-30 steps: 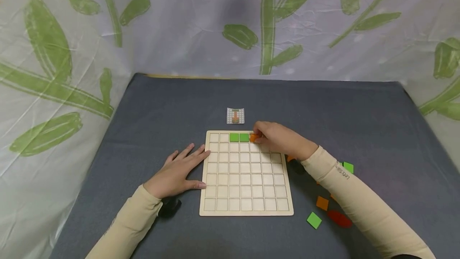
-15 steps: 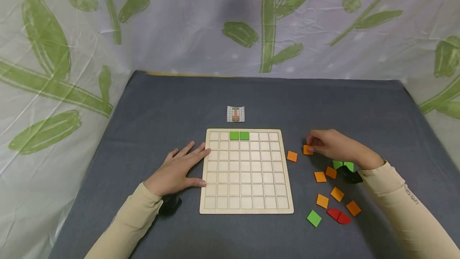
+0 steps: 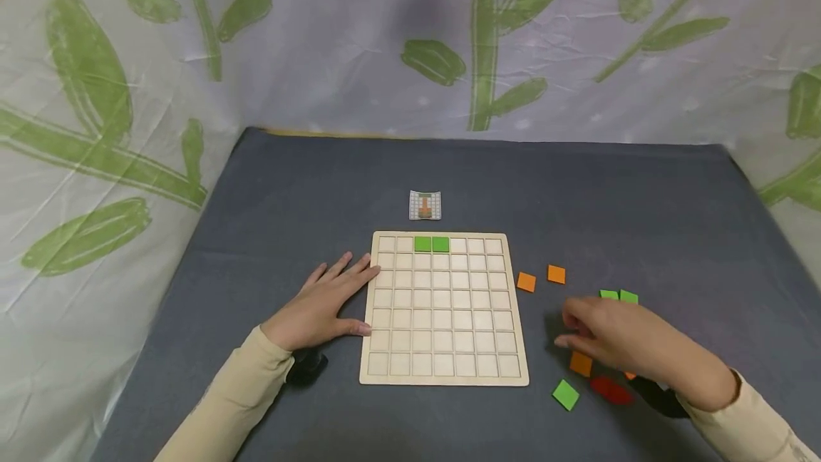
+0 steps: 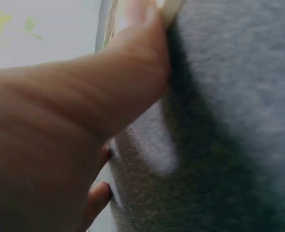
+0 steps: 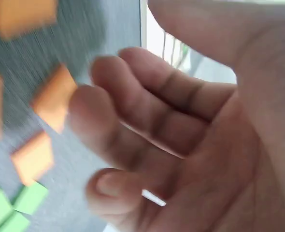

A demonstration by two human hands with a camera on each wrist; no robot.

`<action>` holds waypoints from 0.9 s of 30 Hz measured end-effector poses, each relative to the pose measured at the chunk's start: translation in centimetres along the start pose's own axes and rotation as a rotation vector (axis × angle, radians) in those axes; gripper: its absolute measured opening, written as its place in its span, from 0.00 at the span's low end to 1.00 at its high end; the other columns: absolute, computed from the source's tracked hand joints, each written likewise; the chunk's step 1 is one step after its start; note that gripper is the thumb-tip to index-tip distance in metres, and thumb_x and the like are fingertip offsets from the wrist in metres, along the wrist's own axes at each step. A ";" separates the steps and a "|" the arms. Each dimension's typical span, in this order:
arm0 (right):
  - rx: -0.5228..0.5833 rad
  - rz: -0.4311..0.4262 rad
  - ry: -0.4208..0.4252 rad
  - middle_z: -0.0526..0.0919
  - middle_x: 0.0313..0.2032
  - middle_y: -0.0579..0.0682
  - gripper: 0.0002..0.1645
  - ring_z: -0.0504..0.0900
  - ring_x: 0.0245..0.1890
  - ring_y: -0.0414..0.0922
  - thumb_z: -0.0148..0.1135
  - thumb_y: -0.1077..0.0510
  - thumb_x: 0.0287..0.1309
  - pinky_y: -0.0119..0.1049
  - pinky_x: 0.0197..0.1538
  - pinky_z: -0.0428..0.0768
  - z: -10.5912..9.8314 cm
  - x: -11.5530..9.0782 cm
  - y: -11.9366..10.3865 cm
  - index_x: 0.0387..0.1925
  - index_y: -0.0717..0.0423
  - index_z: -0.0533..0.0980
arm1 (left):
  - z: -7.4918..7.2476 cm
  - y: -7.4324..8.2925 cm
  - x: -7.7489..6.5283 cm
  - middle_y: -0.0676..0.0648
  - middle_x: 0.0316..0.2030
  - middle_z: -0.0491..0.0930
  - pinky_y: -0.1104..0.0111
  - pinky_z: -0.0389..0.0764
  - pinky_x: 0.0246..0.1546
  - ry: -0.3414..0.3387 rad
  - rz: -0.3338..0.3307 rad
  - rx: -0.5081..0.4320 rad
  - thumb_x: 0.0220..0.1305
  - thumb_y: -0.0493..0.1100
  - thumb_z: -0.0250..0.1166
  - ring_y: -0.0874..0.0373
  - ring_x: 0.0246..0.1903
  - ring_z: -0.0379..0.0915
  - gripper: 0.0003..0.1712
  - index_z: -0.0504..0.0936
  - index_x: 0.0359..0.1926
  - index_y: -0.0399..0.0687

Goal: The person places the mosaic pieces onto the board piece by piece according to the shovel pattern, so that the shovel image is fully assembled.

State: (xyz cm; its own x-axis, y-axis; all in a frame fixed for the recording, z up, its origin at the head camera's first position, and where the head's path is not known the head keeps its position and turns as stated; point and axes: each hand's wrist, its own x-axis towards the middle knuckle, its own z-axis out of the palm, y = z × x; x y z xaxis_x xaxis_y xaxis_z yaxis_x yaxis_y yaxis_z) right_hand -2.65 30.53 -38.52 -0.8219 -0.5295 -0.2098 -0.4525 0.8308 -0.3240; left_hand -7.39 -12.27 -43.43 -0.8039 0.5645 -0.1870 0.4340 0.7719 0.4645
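Note:
My left hand (image 3: 317, 309) lies with fingers spread at the left edge of a wooden grid board (image 3: 442, 380); thumb and fingertips touch its rim. In the left wrist view the thumb (image 4: 133, 72) reaches the board's edge. Two green square tiles (image 3: 432, 244) sit side by side in the far row. To the board's right, my right hand (image 3: 616, 330) hovers over loose tiles, holding nothing, its fingers loosely bent in the right wrist view. Beyond it lie two orange tiles (image 3: 556, 274). The hand partly covers other orange tiles (image 3: 581, 364).
A small printed card (image 3: 425, 205) with a grid pattern lies behind the board. Green tiles (image 3: 628, 296) rest behind the right hand, another green tile (image 3: 566, 396) in front. Red pieces (image 3: 612, 391) lie near it. Dark cloth (image 3: 321, 191) covers the table.
My right hand lifted an orange tile from the board's far row and left it on the table at the right. It then moved nearer, over the other tiles. The left hand stayed.

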 end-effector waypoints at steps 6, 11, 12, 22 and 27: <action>-0.036 0.052 -0.179 0.62 0.21 0.33 0.25 0.61 0.18 0.30 0.65 0.31 0.46 0.29 0.22 0.63 3.1 -3.4 -1.8 0.27 0.42 0.67 | 0.1 0.0 0.3 0.40 0.74 0.48 0.38 0.47 0.66 0.036 0.038 -0.013 0.48 0.65 0.70 0.38 0.73 0.42 0.58 0.52 0.75 0.53; -0.079 0.120 -0.194 0.62 0.23 0.36 0.24 0.63 0.20 0.32 0.71 0.38 0.46 0.33 0.22 0.65 4.6 -3.7 -2.9 0.31 0.45 0.67 | 0.0 0.2 0.4 0.40 0.73 0.51 0.38 0.48 0.66 0.032 0.021 0.025 0.47 0.67 0.70 0.38 0.72 0.43 0.59 0.54 0.75 0.53; -0.083 0.116 -0.175 0.61 0.22 0.36 0.23 0.62 0.20 0.32 0.71 0.40 0.47 0.32 0.22 0.65 4.7 -3.6 -3.0 0.30 0.44 0.67 | -0.1 0.2 0.4 0.40 0.73 0.51 0.38 0.48 0.66 0.027 0.018 0.032 0.47 0.68 0.69 0.38 0.72 0.43 0.58 0.54 0.74 0.53; -0.065 -0.068 0.067 0.58 0.25 0.34 0.19 0.58 0.19 0.29 0.71 0.53 0.51 0.24 0.22 0.60 3.0 -2.0 -2.8 0.32 0.45 0.65 | -0.2 0.3 0.3 0.42 0.74 0.50 0.39 0.48 0.66 0.009 0.016 0.056 0.47 0.68 0.69 0.40 0.73 0.42 0.59 0.54 0.74 0.52; -0.085 -0.224 0.230 0.63 0.28 0.37 0.22 0.60 0.22 0.28 0.73 0.61 0.47 0.20 0.23 0.63 1.3 0.7 -2.3 0.38 0.51 0.68 | -0.1 0.3 0.2 0.43 0.74 0.51 0.39 0.49 0.66 0.027 0.015 0.049 0.47 0.69 0.69 0.40 0.73 0.42 0.58 0.55 0.74 0.53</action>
State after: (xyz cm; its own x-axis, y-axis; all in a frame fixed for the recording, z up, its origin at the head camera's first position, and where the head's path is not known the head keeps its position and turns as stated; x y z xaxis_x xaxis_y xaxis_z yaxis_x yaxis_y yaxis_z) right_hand -1.68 28.04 -39.12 -0.7508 -0.6563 0.0748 -0.6502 0.7144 -0.2588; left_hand -7.46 -11.95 -43.21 -0.8073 0.5689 -0.1568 0.4651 0.7771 0.4240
